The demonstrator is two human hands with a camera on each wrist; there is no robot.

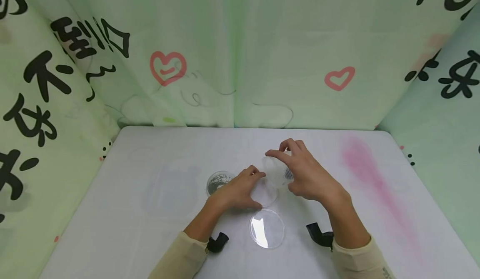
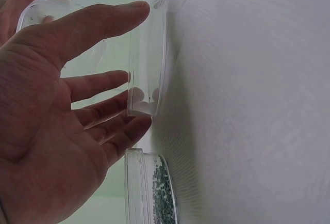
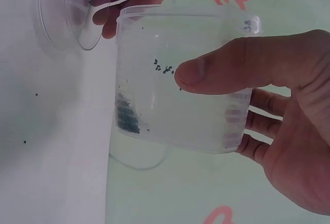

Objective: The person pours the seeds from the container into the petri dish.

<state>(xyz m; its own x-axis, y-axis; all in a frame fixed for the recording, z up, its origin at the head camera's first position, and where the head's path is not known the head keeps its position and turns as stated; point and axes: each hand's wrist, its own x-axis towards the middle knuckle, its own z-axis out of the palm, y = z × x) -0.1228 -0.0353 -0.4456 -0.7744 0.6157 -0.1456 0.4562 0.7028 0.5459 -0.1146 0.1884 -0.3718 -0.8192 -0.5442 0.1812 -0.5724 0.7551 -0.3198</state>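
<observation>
My right hand (image 1: 311, 175) grips a clear plastic container (image 3: 170, 110) tilted above the table, with its thumb on one wall and fingers on the other side. A small heap of dark granules (image 3: 128, 116) lies in one corner of that container, with a few grains stuck higher up. My left hand (image 1: 238, 191) holds a clear petri dish (image 1: 267, 195) by its rim, thumb on the near side and fingers on the far side. Left of it, partly behind my left hand, a covered petri dish of dark granules (image 1: 217, 180) rests on the table.
A clear round lid (image 1: 267, 229) lies on the white table (image 1: 172, 237) just in front of the held dish. Two stray dark grains (image 3: 36, 94) are on the tabletop. Green printed curtains (image 1: 262, 54) enclose the back and sides.
</observation>
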